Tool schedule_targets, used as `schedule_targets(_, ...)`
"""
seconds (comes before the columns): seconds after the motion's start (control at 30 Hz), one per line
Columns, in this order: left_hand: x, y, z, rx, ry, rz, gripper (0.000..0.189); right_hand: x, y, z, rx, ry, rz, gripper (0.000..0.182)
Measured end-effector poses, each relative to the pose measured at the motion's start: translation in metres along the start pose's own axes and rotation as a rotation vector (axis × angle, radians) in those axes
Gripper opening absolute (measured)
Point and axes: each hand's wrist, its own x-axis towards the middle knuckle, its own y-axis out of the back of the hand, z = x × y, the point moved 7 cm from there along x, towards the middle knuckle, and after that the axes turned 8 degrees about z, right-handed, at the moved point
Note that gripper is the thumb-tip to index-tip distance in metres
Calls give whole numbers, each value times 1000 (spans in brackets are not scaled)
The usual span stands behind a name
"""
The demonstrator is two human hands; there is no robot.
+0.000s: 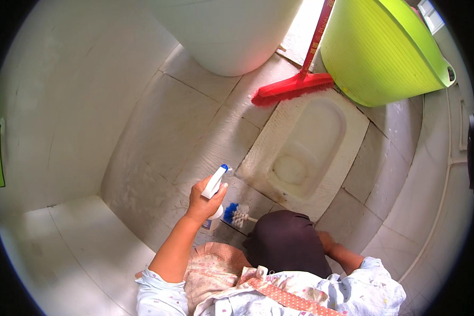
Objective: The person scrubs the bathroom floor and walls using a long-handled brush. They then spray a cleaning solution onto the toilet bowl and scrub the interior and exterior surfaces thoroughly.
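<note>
My left hand (203,201) is wrapped around the neck of a spray bottle (214,185) with a white trigger head and a blue nozzle; its lower part shows below the hand, bearing a label. Just right of the bottle, a toilet brush (237,215) with blue and white bristles lies near the floor, its handle running behind my dark-clothed knee (286,241). My right hand (327,241) is beside that knee, partly hidden by it and blurred, so its fingers cannot be made out. Ahead is a white squat toilet (312,146) set in the tiled floor, with brownish stains around its drain end.
A red broom (296,87) stands with its bristles at the toilet's far edge. Behind it are a large pale tub (229,43) and a lime-green plastic basket (379,55). Walls close in on the left and right, with a thin pipe (442,205) along the right one. The floor tiles (177,106) look wet.
</note>
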Motion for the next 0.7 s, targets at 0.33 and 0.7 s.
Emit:
schedule_targets(0.33, 5, -28, 35, 181, -90, -100, 18, 33, 8, -15, -68, 81, -95, 39)
schedule_targets(0.7, 10, -42, 71, 187, -216, -37, 13, 71, 38, -59, 181, 32, -32, 31)
